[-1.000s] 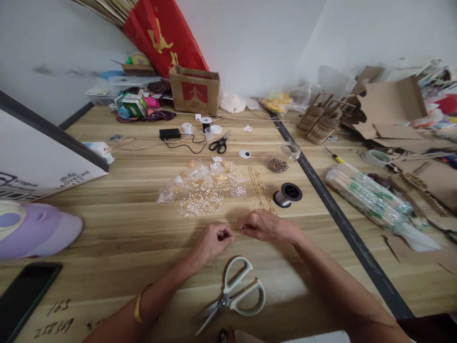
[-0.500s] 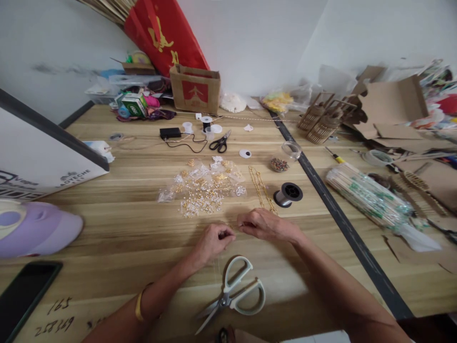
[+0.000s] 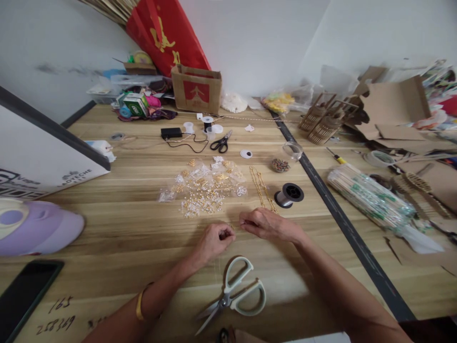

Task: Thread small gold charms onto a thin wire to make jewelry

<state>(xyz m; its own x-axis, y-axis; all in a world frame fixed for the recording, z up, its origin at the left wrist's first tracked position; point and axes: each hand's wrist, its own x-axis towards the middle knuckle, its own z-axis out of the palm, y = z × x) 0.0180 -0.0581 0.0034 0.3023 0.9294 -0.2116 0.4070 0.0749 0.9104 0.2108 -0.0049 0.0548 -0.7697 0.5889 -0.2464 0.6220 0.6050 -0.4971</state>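
**Clutter around the wooden table (image 3: 124,190)**

Pale-handled scissors (image 3: 224,300) lie at the near edge, with a black phone (image 3: 26,295) and a lilac cap (image 3: 43,231) far left. Black scissors (image 3: 220,143) and a brown paper bag (image 3: 196,90) sit toward the wall. Bagged skewers (image 3: 367,197) lie right.

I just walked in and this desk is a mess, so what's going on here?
A person is working at a wooden table, with the left hand and right hand drawn close together, fingers pinched on something too small to make out. Just beyond the hands lie a pile of small gold and silver pieces, a gold chain and a grey spool. Pale-handled scissors lie untouched on the near side.
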